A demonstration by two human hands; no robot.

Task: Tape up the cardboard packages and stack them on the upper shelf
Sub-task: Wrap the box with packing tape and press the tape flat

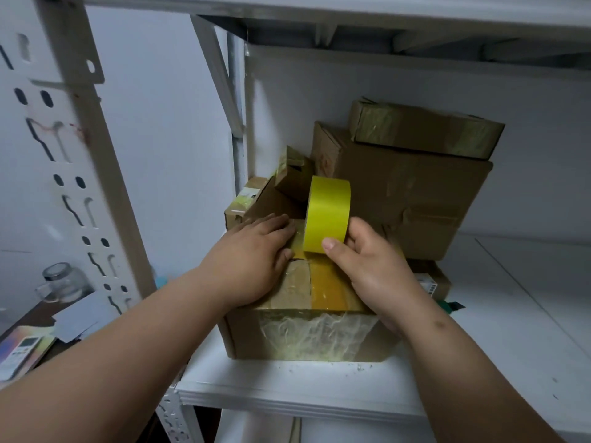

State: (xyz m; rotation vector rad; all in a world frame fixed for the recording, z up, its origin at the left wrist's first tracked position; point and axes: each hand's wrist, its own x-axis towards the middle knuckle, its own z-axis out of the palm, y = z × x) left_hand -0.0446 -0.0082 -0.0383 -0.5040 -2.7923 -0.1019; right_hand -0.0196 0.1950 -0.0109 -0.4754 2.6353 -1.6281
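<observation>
**Roll pinched upright over the box seam, far end of the seam not yet covered**

The right hand [374, 266] grips the yellow roll of packing tape [327, 214], thumb on the near face of the roll and fingers curled round behind it, so the roll stands on edge on top of the brown cardboard box [307, 334] at the front of the white metal shelf [287, 388]. The left hand [256, 254] lies flat with straight fingers, pressing the box top just left of the roll.

A glossy strip of yellow tape [326, 289] already lies along the lid seam from the near edge up to the roll. That seam runs away from the person, and the roll sits on it with its rolling direction along the same line. My reading is that the roll must travel straight ahead to the far edge, where a raised brown flap [271, 199] stands just beyond the left fingertips. The stacked taped cartons [415, 187] sit close behind and may crowd the roll.
</observation>
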